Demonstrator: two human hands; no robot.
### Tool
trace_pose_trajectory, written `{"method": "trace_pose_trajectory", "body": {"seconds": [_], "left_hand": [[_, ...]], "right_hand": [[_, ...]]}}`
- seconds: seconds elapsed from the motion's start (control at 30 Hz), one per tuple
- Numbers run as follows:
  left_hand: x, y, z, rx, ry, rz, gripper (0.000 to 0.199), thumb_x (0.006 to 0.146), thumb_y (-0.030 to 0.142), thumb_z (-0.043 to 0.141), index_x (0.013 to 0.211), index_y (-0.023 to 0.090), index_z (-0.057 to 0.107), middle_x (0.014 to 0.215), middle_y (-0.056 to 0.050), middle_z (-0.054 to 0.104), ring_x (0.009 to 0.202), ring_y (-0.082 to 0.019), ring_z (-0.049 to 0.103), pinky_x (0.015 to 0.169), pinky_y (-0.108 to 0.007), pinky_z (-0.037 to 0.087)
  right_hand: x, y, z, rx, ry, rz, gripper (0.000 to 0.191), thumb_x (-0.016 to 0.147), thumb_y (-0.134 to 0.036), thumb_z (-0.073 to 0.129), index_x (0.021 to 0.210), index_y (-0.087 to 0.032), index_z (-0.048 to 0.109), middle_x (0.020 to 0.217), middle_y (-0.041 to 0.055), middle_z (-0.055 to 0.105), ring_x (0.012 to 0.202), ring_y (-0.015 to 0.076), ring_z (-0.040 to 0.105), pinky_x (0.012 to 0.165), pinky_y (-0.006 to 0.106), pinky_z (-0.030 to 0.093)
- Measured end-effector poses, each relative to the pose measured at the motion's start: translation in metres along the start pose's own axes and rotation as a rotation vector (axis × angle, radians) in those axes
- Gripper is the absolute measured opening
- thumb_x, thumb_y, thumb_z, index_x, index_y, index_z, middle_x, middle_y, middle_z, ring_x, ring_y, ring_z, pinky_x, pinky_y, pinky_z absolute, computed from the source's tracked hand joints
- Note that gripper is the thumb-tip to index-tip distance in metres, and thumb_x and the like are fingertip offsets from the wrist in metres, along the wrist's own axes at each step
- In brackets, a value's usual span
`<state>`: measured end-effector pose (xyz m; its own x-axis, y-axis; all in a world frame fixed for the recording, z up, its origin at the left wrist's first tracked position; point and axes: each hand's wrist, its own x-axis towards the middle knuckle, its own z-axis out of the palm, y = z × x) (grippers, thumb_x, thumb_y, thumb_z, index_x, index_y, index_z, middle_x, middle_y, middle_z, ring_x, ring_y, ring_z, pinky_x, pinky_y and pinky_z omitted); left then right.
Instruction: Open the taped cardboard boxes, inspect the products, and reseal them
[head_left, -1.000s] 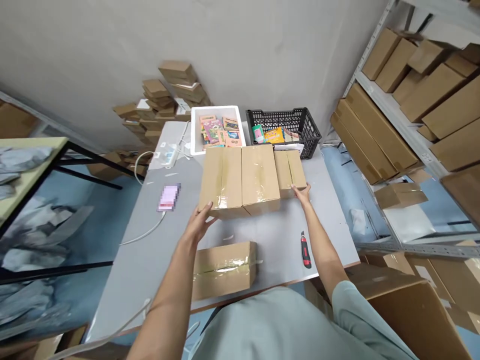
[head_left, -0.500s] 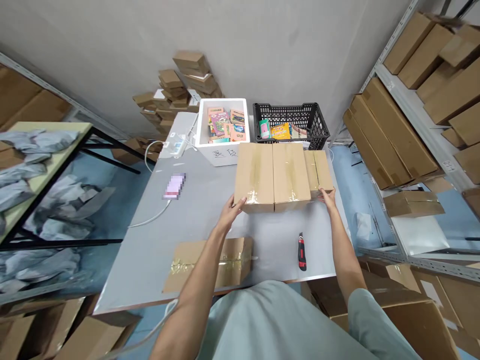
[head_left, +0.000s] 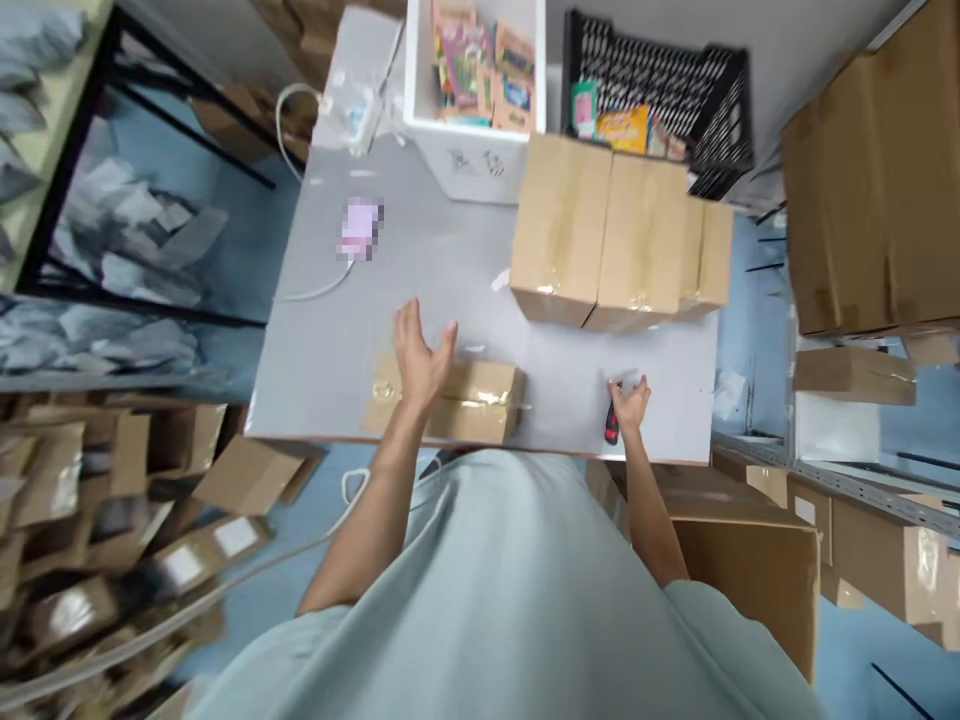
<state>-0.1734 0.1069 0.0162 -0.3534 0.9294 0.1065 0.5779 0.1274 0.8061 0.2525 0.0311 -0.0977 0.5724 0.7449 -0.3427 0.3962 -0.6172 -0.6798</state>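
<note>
My left hand (head_left: 421,358) is open, fingers spread, above the left part of a flat taped carton (head_left: 480,400) near the table's front edge. Thumb and fingers of my right hand (head_left: 630,400) are apart at the upper end of a red and black utility knife (head_left: 612,425), which lies on the grey table (head_left: 442,250); whether they touch it is unclear. Behind, two tall taped cartons (head_left: 562,225) (head_left: 643,235) stand side by side, with a smaller carton (head_left: 705,255) against their right side.
A white foam box (head_left: 476,165) and a black crate (head_left: 675,95) with colourful packets are at the back. A phone-like pixelated item (head_left: 360,228) with a cable lies left. Shelving with grey bags is at left; cartons (head_left: 877,200) fill the right. An open carton (head_left: 750,570) is below the table's right front.
Both hands have left the standing cartons and moved toward the table's front, the left over the flat carton, the right to the knife. The view has tilted down.
</note>
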Motion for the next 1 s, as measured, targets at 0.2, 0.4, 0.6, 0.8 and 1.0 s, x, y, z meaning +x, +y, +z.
{"method": "trace_pose_trajectory", "body": {"seconds": [0.2, 0.4, 0.6, 0.8, 1.0], "left_hand": [[-0.033, -0.066, -0.068, 0.083, -0.009, -0.119, 0.096, 0.102, 0.070, 0.075, 0.176, 0.014, 0.051, 0.189, -0.022, 0.039, 0.182, -0.043, 0.020, 0.151, -0.061, 0.008], [-0.032, -0.085, -0.088, -0.030, -0.214, -0.046, 0.095, 0.100, 0.065, 0.076, 0.179, 0.020, 0.048, 0.185, -0.020, 0.044, 0.177, -0.039, 0.035, 0.150, -0.057, 0.021], [-0.041, -0.105, -0.112, -0.182, -0.458, 0.043, 0.101, 0.090, 0.079, 0.086, 0.172, 0.025, 0.058, 0.189, -0.019, 0.036, 0.179, -0.044, 0.032, 0.147, -0.061, 0.025], [-0.049, -0.131, -0.131, -0.313, -0.596, 0.058, 0.106, 0.084, 0.090, 0.087, 0.166, 0.027, 0.064, 0.189, -0.020, 0.032, 0.179, -0.047, 0.030, 0.146, -0.066, 0.026], [-0.040, -0.145, -0.131, -0.369, -0.722, 0.120, 0.104, 0.091, 0.084, 0.085, 0.172, 0.024, 0.057, 0.188, -0.022, 0.036, 0.178, -0.045, 0.033, 0.143, -0.063, 0.034]], "right_hand": [[-0.052, 0.012, 0.009, -0.143, -0.045, 0.019, 0.070, 0.097, -0.024, 0.065, 0.164, -0.006, 0.058, 0.159, 0.0295, 0.065, 0.152, 0.0373, 0.060, 0.136, 0.052, 0.041], [-0.069, -0.040, 0.003, -0.096, -0.081, -0.051, 0.051, 0.091, -0.023, 0.063, 0.138, -0.007, 0.076, 0.136, 0.0216, 0.082, 0.121, 0.0276, 0.076, 0.119, 0.040, 0.057], [-0.147, -0.111, 0.005, 0.032, -0.227, -0.284, 0.040, 0.105, -0.052, 0.059, 0.116, -0.018, 0.077, 0.109, 0.0116, 0.085, 0.087, 0.0231, 0.073, 0.092, 0.037, 0.063], [-0.233, -0.194, 0.026, -0.302, -0.300, -0.558, 0.061, 0.117, -0.076, 0.047, 0.121, -0.023, 0.077, 0.096, 0.0061, 0.082, 0.085, 0.0237, 0.073, 0.085, 0.033, 0.055], [-0.274, -0.248, 0.087, -0.688, -0.524, -0.811, 0.056, 0.125, -0.063, 0.040, 0.121, -0.024, 0.079, 0.112, 0.0116, 0.084, 0.106, 0.0294, 0.077, 0.091, 0.034, 0.052]]}}
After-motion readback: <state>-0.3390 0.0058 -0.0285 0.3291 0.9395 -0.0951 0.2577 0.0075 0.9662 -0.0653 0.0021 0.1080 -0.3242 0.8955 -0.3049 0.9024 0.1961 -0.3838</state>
